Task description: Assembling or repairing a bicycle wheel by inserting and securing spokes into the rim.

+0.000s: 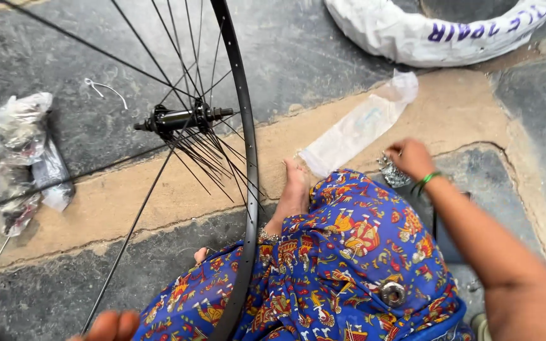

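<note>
One bicycle wheel (pixel 246 158) stands upright against the person's lap, its black hub (pixel 181 118) and spokes showing; the rim runs out of the top edge. One left hand (pixel 112 326) is at the wheel's bottom, mostly cut off, so its grip cannot be told. One right hand (pixel 411 158) reaches to the floor, fingers pinched on a silvery toothed cog set (pixel 392 172), partly hidden beneath it. One small metal ring (pixel 392 293) lies on the patterned blue cloth (pixel 323 265). One bare foot (pixel 293 192) rests beside one empty clear bag (pixel 358 126). Two or three crumpled bags (pixel 20 161) lie left, contents unclear. One white-wrapped tyre (pixel 431 31) is cut off above.
</note>
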